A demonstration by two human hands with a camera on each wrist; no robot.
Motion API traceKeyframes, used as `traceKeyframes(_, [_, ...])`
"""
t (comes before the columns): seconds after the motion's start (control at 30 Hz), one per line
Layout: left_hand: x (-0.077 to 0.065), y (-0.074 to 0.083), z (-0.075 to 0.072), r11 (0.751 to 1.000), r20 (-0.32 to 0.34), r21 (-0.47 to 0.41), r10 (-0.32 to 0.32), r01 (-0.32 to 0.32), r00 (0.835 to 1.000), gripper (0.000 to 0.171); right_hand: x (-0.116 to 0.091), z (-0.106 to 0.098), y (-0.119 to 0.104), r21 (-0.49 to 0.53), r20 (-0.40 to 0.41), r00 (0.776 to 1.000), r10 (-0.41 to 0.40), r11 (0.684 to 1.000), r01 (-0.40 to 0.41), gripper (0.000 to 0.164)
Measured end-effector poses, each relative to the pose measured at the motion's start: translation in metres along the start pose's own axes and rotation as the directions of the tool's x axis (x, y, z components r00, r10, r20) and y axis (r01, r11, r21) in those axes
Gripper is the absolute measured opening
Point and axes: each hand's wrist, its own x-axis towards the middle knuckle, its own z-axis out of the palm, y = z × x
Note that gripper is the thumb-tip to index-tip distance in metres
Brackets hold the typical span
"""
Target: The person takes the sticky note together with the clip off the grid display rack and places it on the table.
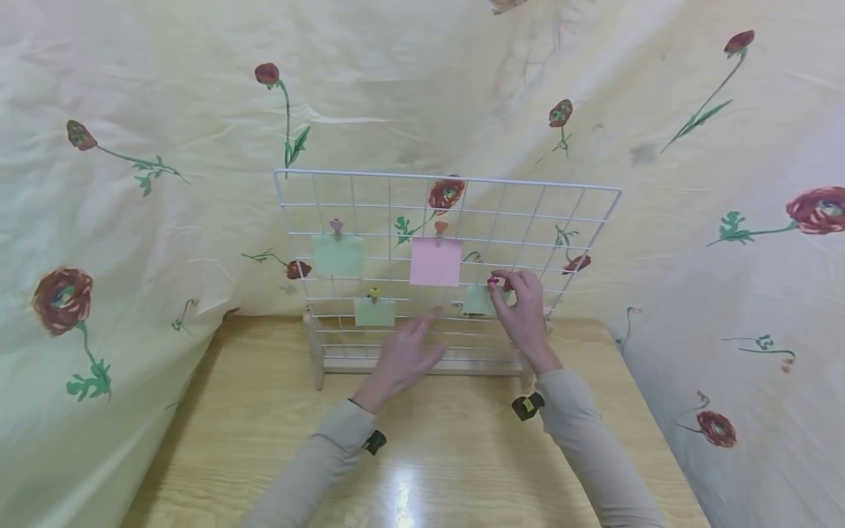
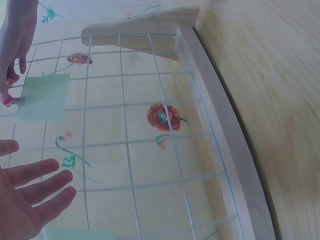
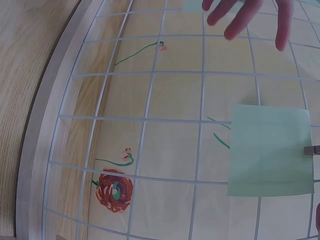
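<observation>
A white wire grid panel [image 1: 389, 176] stands upright in a wooden base. My right hand [image 1: 524, 308] pinches a small clip with a pink top [image 1: 493, 280] between thumb and forefinger. The clip's jaws sit at the edge of a light green paper note [image 1: 477, 302], which lies against the grid; in the right wrist view that note [image 3: 270, 150] hangs flat. My left hand [image 1: 404, 356] hovers before the lower middle of the grid, fingers spread and holding nothing. In the left wrist view its palm and fingers [image 2: 47, 172] show bare.
Clips hold other notes on the grid: a green one [image 1: 338, 255] upper left, a pink one [image 1: 436, 262] in the middle, a smaller green one [image 1: 375, 312] below. A wooden table [image 1: 449, 447] lies under the base. Flowered cloth [image 1: 165, 88] hangs behind and at both sides.
</observation>
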Motion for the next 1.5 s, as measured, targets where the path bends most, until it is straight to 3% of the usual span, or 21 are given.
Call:
traceKeyframes(0.33, [0.019, 0.017, 0.009, 0.999, 0.026, -0.048, -0.018, 0.020, 0.999, 0.060, -0.001, 0.000, 0.000, -0.010, -0.005, 1.000, -0.013, 1.000, 0.013, 0.019])
traceKeyframes(0.57, [0.039, 0.026, 0.012, 1.000, -0.022, -0.019, 0.010, -0.010, 1.000, 0.058, -0.003, -0.001, 0.003, -0.014, -0.014, 1.000, -0.016, 1.000, 0.016, 0.020])
traceKeyframes(0.73, [0.049, 0.029, 0.016, 1.000, -0.021, -0.026, 0.003, -0.004, 1.000, 0.057, -0.003, -0.002, 0.003, -0.015, -0.027, 1.000, -0.003, 1.000, 0.003, 0.020])
traceKeyframes(1.0, [0.061, 0.033, 0.019, 0.982, -0.097, -0.182, -0.072, 0.053, 0.993, 0.053, 0.000, -0.004, 0.000, 0.001, -0.011, 1.000, 0.008, 1.000, -0.008, 0.019])
traceKeyframes(1.1, [0.064, 0.033, 0.019, 0.961, -0.120, -0.272, -0.080, 0.044, 0.990, 0.049, 0.001, -0.003, -0.001, -0.007, -0.004, 1.000, 0.010, 1.000, -0.010, 0.018])
traceKeyframes(1.27, [0.066, 0.030, 0.023, 0.892, -0.132, -0.451, -0.097, 0.027, 0.986, 0.041, 0.002, -0.003, -0.002, -0.016, 0.006, 1.000, 0.024, 1.000, -0.024, 0.018])
traceKeyframes(1.5, [0.071, 0.026, 0.033, 0.808, -0.206, -0.583, -0.047, -0.084, 0.977, 0.037, 0.008, -0.007, -0.006, -0.039, 0.028, 0.999, 0.038, 0.999, -0.037, 0.018])
